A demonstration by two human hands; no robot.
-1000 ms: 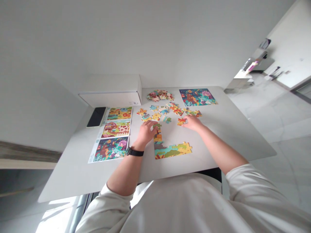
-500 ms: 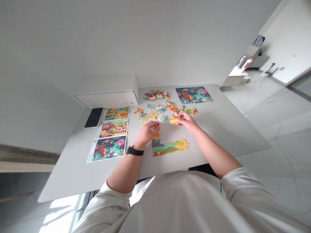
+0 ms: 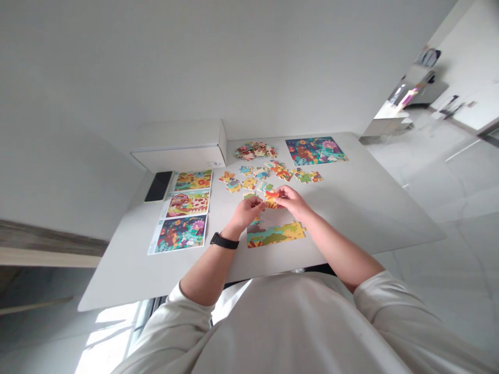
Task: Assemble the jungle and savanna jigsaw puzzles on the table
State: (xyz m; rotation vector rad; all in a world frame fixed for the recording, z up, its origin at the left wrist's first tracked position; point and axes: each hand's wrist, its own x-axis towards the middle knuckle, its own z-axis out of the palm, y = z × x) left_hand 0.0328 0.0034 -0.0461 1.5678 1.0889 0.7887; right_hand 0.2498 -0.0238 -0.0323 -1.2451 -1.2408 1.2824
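My right hand (image 3: 293, 201) pinches a yellow and orange puzzle piece (image 3: 272, 200) just above the table. From the other side, my left hand (image 3: 249, 212), with a black watch on its wrist, is closed with its fingertips at that piece's left edge. A small greenish piece (image 3: 249, 195) shows behind the left fingers; whether they hold it too is hidden. Below both hands lies a joined strip of puzzle (image 3: 278, 234) in teal, green and yellow. Several loose pieces, among them an orange joined group (image 3: 279, 171) and a blue one (image 3: 261, 173), lie beyond my hands.
A heap of pieces (image 3: 255, 150) and a dark finished picture (image 3: 315, 151) lie at the back of the table (image 3: 366, 208). To the left are a sheet with three printed pictures (image 3: 187, 202), a phone (image 3: 158, 186) and a white box (image 3: 179, 156) against the wall.
My right hand has brought the yellow and orange piece left and slightly nearer. My left hand has moved right, so its fingertips now meet that piece. The view has shifted slightly.
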